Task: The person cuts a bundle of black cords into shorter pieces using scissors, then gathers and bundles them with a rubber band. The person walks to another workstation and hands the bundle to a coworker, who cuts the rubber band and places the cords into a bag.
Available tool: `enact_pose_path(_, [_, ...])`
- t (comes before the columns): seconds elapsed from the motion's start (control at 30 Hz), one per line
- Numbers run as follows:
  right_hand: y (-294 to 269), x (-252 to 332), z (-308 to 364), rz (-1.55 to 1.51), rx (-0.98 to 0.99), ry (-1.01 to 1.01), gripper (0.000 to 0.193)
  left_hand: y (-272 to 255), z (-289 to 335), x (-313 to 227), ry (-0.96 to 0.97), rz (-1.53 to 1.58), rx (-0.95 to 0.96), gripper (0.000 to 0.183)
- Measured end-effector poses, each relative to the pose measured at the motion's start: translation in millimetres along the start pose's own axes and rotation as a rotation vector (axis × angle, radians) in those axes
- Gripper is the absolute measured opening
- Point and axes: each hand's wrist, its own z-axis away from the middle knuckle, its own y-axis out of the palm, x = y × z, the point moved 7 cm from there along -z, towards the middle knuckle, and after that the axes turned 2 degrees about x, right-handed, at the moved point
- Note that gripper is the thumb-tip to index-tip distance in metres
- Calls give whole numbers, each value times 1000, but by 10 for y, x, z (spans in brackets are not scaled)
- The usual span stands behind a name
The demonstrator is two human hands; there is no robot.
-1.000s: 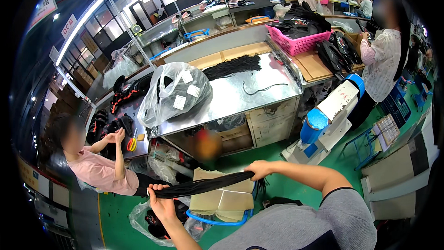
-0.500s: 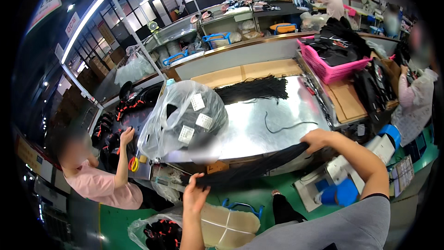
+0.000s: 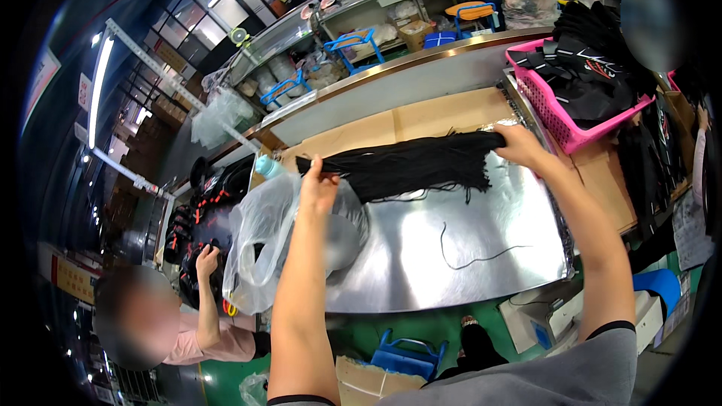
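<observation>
A long bundle of black cords (image 3: 406, 156) is stretched between my two hands above the far side of the metal tabletop (image 3: 398, 256). My left hand (image 3: 320, 186) pinches the bundle's left end, and my right hand (image 3: 519, 146) is closed around its right end. Beneath it, largely covered, lies the pile of black cords (image 3: 421, 186), its loose strands hanging toward me. One single thin black cord (image 3: 475, 265) lies bent on the metal, nearer to me. A clear plastic bag (image 3: 259, 225) stands beside my left forearm and is partly hidden by it.
At the right rear a pink basket (image 3: 543, 98) holds black pieces. Cardboard (image 3: 361, 124) lines the table's back under a low wall. A person's hand (image 3: 207, 262) handles black items at the left. Below the front edge stands a blue stool (image 3: 406, 357).
Both hands have carried the cord bundle from in front of the table up and away from me, over the pile at the back. My view has shifted along with this.
</observation>
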Motion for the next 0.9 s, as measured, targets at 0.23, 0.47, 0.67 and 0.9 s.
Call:
enact_pose_path(0.23, [799, 327, 263, 162, -38, -288, 74, -636, -41, 566, -130, -292, -86, 28])
enact_pose_path(0.47, [1980, 582, 2087, 10, 332, -181, 38, -1012, 1736, 1814, -457, -454, 52, 33])
enact_pose_path(0.67, [2161, 551, 2136, -23, 248, -105, 23, -1099, 2303, 1911, -409, -425, 68, 34])
enact_pose_path(0.9, [2389, 641, 1790, -11, 415, 5, 17, -1542, 2762, 1477, -309, -417, -4, 29])
